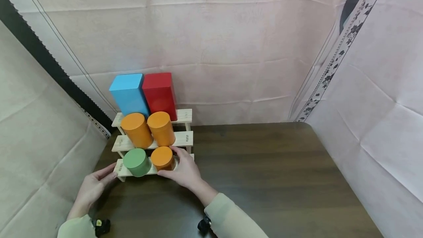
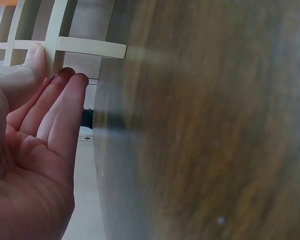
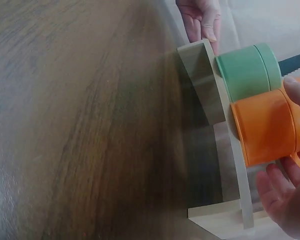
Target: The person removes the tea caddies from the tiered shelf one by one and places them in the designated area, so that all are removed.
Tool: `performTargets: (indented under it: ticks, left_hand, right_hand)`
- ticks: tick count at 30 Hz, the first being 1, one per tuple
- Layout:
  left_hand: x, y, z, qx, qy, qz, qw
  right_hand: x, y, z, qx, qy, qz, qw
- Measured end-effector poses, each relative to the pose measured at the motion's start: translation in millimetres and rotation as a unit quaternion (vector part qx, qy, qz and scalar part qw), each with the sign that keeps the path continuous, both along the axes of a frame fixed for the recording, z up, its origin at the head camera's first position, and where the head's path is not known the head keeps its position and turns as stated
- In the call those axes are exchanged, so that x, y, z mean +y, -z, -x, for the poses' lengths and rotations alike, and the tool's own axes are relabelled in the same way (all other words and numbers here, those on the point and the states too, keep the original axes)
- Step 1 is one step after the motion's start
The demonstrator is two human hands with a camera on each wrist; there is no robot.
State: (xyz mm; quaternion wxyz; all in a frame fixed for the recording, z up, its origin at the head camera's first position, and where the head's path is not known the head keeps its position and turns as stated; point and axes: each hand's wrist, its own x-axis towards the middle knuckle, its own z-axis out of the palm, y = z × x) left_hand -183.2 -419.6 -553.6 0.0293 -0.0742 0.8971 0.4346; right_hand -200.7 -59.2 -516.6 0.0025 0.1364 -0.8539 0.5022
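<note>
A pale wooden three-step stand (image 1: 183,139) carries round lidded tins and boxes. My right hand (image 1: 185,168) holds the short orange tin (image 1: 162,158) at the right of the lowest step, thumb in front and fingers behind. That tin's base is at the board in the right wrist view. Beside it on the left sits a short green tin (image 1: 136,163). My left hand (image 1: 92,188) pinches the left end of the lowest step; the left wrist view has its thumb (image 2: 35,57) on the board's upper side and its other fingers beneath the edge.
Two taller orange tins (image 1: 162,128) stand on the middle step. A blue box (image 1: 129,92) and a red box (image 1: 159,93) are side by side on the top step. The dark wooden table (image 1: 251,172) extends right of the stand, with pale cloth (image 1: 214,47) hanging around it.
</note>
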Motion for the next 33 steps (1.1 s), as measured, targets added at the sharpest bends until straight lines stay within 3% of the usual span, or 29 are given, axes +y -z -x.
performTargets:
  ticks: [18,33]
  left_hand:
    - [1.9,-0.6,-0.1,-0.008,-0.002,-0.012,0.9999]
    - [0.9,-3.8,0.3,-0.017,0.001,-0.016,0.9997]
  right_hand:
    - [-13.8,5.6,4.7,0.026,0.042,-0.043,0.9978]
    - [-12.8,6.6,8.0,-0.002,0.032,0.008,0.9995]
